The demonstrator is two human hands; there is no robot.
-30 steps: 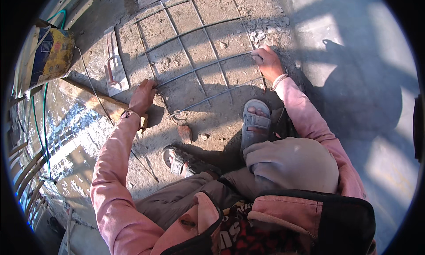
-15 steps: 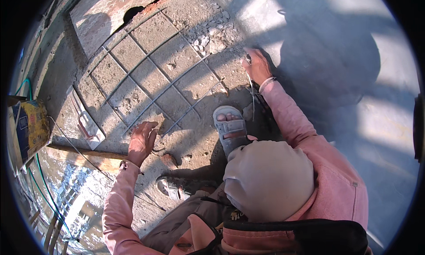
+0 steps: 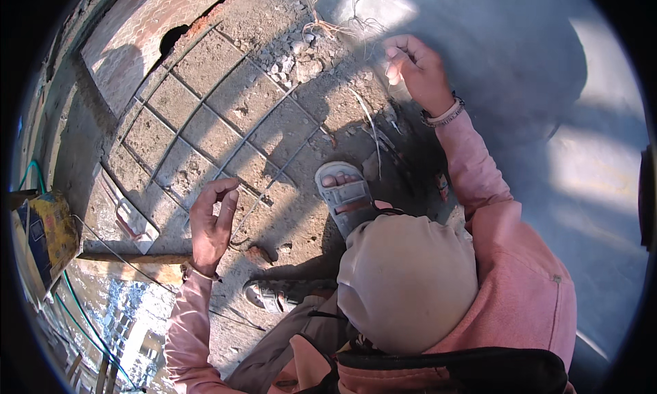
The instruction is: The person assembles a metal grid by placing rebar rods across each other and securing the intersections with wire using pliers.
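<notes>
A grid of crossed steel rods [image 3: 203, 101] lies on rough, gritty ground ahead of me. My left hand [image 3: 211, 223] is over its near edge, fingers bent, with a gap between thumb and forefinger and nothing visible in it. Farther right, my right hand [image 3: 423, 75] is raised over the border between rubble and smooth grey floor, its fingers loosely curled and apart. Just beyond it is a tangle of thin wire [image 3: 335, 26]; whether it rests on the ground I cannot tell. A pale strip [image 3: 373, 130] lies between that hand and my foot.
A plastering trowel [image 3: 126, 212] lies left of the grid, beside a wooden board [image 3: 157, 267]. A yellow and blue bag [image 3: 53, 233] stands at the far left. Broken stones [image 3: 294, 60] are piled past the grid. My sandalled foot [image 3: 343, 188] is near its right corner.
My right hand has moved up and away from the pale strip. The wire tangle now shows beyond it. My left hand has lifted and turned, its thumb and forefinger curving toward each other.
</notes>
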